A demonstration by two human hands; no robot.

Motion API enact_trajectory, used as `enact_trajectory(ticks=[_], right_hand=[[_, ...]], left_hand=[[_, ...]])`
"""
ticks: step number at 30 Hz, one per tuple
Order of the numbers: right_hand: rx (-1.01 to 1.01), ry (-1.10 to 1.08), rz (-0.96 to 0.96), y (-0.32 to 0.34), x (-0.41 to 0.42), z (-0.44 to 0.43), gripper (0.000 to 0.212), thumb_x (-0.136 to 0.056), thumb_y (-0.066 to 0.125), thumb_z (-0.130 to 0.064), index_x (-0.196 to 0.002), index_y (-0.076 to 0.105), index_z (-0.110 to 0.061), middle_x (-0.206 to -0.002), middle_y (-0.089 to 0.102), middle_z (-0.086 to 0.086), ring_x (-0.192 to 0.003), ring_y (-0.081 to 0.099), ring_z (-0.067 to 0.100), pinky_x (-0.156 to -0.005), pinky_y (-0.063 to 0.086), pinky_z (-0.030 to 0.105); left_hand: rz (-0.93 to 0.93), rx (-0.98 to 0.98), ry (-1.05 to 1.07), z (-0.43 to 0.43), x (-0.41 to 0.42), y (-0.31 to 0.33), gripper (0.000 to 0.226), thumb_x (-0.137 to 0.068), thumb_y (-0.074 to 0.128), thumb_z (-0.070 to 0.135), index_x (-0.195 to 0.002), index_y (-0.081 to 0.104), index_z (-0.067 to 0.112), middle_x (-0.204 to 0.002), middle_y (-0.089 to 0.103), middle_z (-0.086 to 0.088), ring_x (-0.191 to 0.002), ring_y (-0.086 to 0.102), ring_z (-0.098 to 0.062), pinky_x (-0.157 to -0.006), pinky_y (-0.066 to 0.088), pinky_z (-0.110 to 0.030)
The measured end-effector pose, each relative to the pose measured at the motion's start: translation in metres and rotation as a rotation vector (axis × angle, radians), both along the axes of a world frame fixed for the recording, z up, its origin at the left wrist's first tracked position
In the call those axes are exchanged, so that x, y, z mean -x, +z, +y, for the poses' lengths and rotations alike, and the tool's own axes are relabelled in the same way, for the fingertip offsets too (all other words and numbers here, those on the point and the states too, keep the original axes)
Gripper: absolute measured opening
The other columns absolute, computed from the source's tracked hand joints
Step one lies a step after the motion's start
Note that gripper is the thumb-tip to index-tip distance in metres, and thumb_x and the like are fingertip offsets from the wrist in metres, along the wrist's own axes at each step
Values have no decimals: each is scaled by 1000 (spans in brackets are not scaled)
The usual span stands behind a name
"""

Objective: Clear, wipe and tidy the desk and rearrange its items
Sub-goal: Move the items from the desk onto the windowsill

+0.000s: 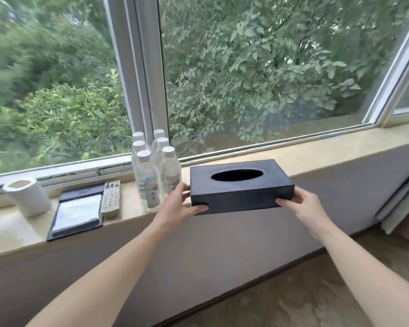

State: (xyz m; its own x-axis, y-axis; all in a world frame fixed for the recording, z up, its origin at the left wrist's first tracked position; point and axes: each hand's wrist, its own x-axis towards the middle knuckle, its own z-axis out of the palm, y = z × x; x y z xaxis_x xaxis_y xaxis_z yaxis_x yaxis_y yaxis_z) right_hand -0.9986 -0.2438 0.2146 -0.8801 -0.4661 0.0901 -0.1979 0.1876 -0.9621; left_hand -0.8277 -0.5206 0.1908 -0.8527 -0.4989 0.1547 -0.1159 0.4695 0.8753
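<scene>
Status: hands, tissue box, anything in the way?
Both gripping: left hand, right hand, one end each of the tissue box. Box level at the windowsill front edge; resting or lifted, cannot tell. Close by its left end: water bottles.

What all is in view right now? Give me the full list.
tissue box: one, dark navy, at the windowsill's front edge, right of the bottles
water bottles: six, clear with white caps, on the windowsill
remote: one, white, left of the bottles
notepad folder: one, dark with white paper, left of the remote
paper roll: one, white, far left
windowsill: one, beige, below the window
left hand: grips the box's left end
right hand: grips the box's right end
</scene>
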Motion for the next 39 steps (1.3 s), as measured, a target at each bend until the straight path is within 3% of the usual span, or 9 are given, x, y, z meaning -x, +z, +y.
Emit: enact_trajectory(ticks=[6, 11, 18, 22, 24, 28, 31, 35, 39], right_hand=[[-77, 74, -10, -12, 82, -22, 31, -83, 73, -2, -108, 68, -20, -97, 72, -12, -85, 65, -7, -69, 47, 9], [-201, 130, 53, -18, 140, -55, 29, -79, 76, -8, -103, 71, -23, -104, 72, 1, -98, 67, 21, -86, 48, 35], [-260, 147, 16, -30, 183, -99, 30, -82, 74, -11, -109, 70, -21, -99, 72, 7, -90, 62, 22, -66, 42, 24], [-278, 173, 15, -34, 206, -113, 32, -82, 72, -8, -112, 71, -20, -99, 73, 2, -94, 65, 21, -72, 41, 28], [-281, 187, 27, -36, 213, -118, 32, -84, 71, -9, -113, 71, -21, -99, 71, -3, -92, 65, 18, -69, 42, 25], [-256, 204, 36, -37, 220, -126, 32, -84, 70, -9, -113, 70, -23, -94, 70, -7, -83, 63, 18, -63, 44, 16], [-247, 200, 28, -37, 225, -130, 30, -84, 70, -8, -110, 71, -23, -95, 70, -4, -91, 65, 21, -73, 43, 28], [-266, 219, 29, -38, 230, -130, 30, -83, 72, -10, -111, 72, -23, -98, 72, -3, -94, 65, 20, -76, 40, 28], [-264, 220, 44, -37, 229, -129, 33, -83, 72, -11, -114, 71, -23, -100, 71, -3, -94, 63, 19, -78, 39, 27]], left_hand=[[-14, -2, 101, -3, 59, -9, 47, -76, 85, 25, -107, 51, 19, -117, 65, 12, -114, 58, 0, -80, 41, -7], [-58, -22, 209, -13, 89, -19, 46, -77, 84, 28, -109, 52, 20, -120, 64, 12, -117, 56, -2, -96, 42, -25], [-98, -5, 349, -24, 127, -26, 47, -82, 79, 20, -120, 52, 12, -120, 64, 2, -113, 58, -13, -87, 39, -23], [-156, 23, 396, -33, 145, -29, 57, -82, 79, 17, -130, 49, 11, -125, 63, -4, -114, 61, -22, -95, 47, -33], [-179, 56, 414, -36, 151, -30, 59, -82, 78, 19, -133, 48, 11, -128, 62, -5, -115, 60, -24, -99, 48, -40], [-189, 40, 447, -41, 158, -30, 61, -83, 77, 19, -136, 48, 13, -128, 63, -4, -117, 60, -23, -101, 46, -40], [-198, 9, 452, -44, 162, -29, 62, -82, 79, 19, -135, 48, 15, -127, 64, -1, -115, 61, -20, -101, 48, -39], [-231, 2, 438, -46, 163, -26, 63, -83, 78, 17, -137, 46, 13, -127, 62, 1, -112, 62, -17, -92, 47, -28], [-239, 6, 447, -44, 162, -24, 65, -82, 79, 21, -137, 45, 14, -128, 62, 0, -115, 61, -19, -101, 47, -38]])
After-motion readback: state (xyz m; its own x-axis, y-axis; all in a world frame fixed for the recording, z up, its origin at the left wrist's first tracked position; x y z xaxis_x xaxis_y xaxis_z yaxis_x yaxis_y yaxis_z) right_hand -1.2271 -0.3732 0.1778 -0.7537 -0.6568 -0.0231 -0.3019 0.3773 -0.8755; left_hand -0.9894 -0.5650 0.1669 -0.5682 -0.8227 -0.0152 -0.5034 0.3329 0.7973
